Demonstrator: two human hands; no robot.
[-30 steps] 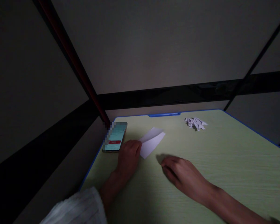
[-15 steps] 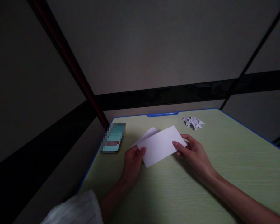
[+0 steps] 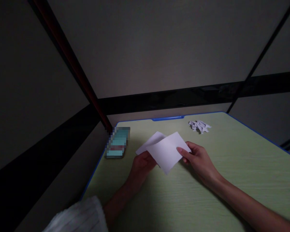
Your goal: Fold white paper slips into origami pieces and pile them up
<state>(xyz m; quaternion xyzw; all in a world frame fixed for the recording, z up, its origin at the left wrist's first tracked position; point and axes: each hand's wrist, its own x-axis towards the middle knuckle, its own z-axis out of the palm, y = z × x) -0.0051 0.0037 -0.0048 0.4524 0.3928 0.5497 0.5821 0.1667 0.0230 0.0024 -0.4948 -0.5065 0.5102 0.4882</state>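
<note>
A white rectangular sheet of paper [image 3: 168,151] is held above the table, its left part curling. My right hand [image 3: 197,158] pinches its right edge, thumb on top and fingers beneath. At the lower left edge, my left hand [image 3: 141,167] has its fingers curled against the paper; the paper hides its fingertips and thumb. Behind the sheet shows another white paper piece [image 3: 152,140], and I cannot tell whether both belong to one sheet.
Folded white paper shapes [image 3: 199,126] lie in a small pile at the back right. A phone [image 3: 118,141] with a lit, blurred screen rests at the left. The pale wood-grain table [image 3: 232,161] has a blue rim, with cabinet panels [image 3: 169,48] behind.
My left hand has moved slightly right, and its thumb has left the top of the paper. The sheet's left part has bent and its lower corner swung right. The right hand keeps its pinch.
</note>
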